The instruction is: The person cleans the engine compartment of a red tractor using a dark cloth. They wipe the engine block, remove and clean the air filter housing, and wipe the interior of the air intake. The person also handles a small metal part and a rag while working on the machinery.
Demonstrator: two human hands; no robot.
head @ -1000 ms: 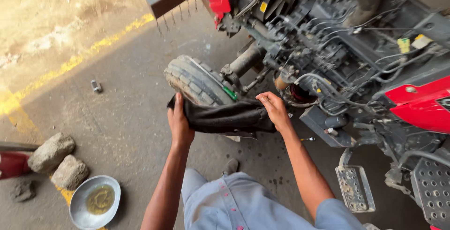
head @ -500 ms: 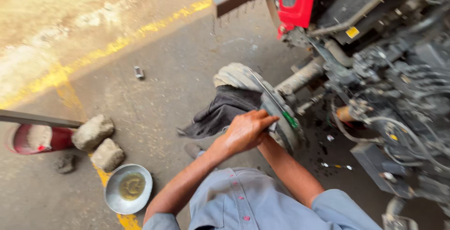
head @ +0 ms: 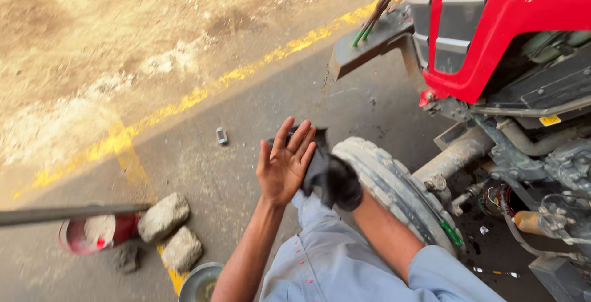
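Note:
My left hand (head: 286, 161) is raised with its palm up and fingers spread, holding nothing. A black cloth (head: 332, 179) is pressed against its right side. The cloth covers my right hand, which is bunched inside it; only my right forearm (head: 388, 234) shows below. Both hands hover just left of a dusty small front tyre (head: 394, 188) of a red tractor (head: 492, 31). My lap in light blue clothing (head: 332, 265) fills the bottom of the view.
Two rocks (head: 166, 231) lie on the yellow line (head: 184, 102) at lower left, beside a red container (head: 92, 234) and a dark metal bar (head: 68, 214). A metal bowl (head: 200, 283) sits at the bottom edge. A small metal part (head: 221, 136) lies on the concrete.
My view has swung left and down. My left hand has lifted off the cloth and opened with the palm up, while my right hand has bunched the cloth against it.

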